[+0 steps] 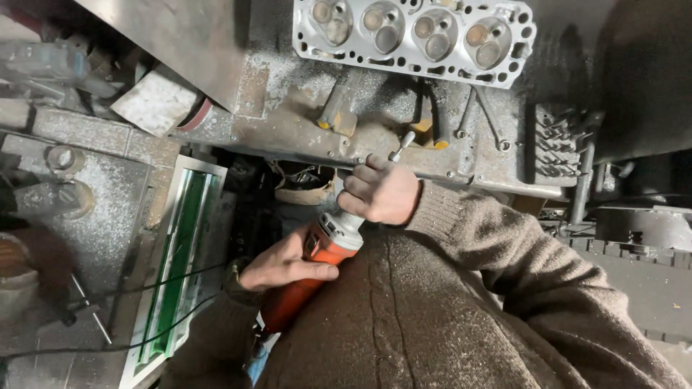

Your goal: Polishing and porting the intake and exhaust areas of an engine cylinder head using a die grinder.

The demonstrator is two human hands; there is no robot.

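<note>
An orange die grinder (317, 270) with a grey metal nose (344, 225) lies against my brown sweater, just below the bench edge. My left hand (285, 265) wraps around its orange body from the left. My right hand (378, 191) is closed around the nose end. A small silvery tool (402, 146) sticks up out of that fist; what it engages is hidden by the fingers. An aluminium cylinder head (411, 32) with several combustion chambers lies at the far side of the bench, well beyond both hands.
The steel workbench (288, 115) is dusted with metal filings. Wrenches (490, 122) and yellow-handled tools (339, 108) lie on it, with a rack of drill bits (559, 140) at the right. A white frame with green panes (180, 245) and black cables (108, 295) lie at the lower left.
</note>
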